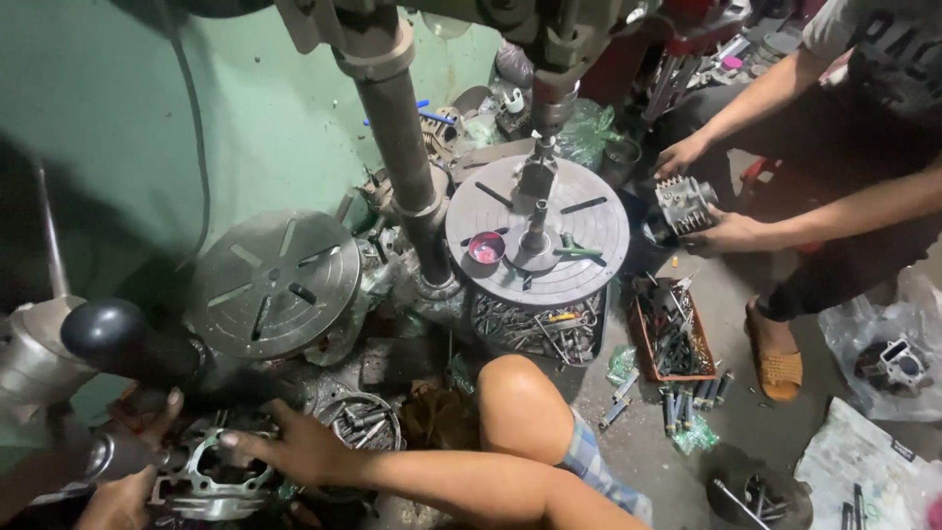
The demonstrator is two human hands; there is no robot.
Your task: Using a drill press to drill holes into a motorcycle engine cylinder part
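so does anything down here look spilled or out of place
Loose bits lie scattered on the floor beside the orange tray instead of in it, and a small pink-filled cup sits on the round drill table. Nothing looks broken. The right hand rests on a cylinder part.

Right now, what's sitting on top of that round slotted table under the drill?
On the round slotted table sits a small pink dish, a grey metal part standing under the drill spindle, and a green-handled tool. That part hides the table's centre.
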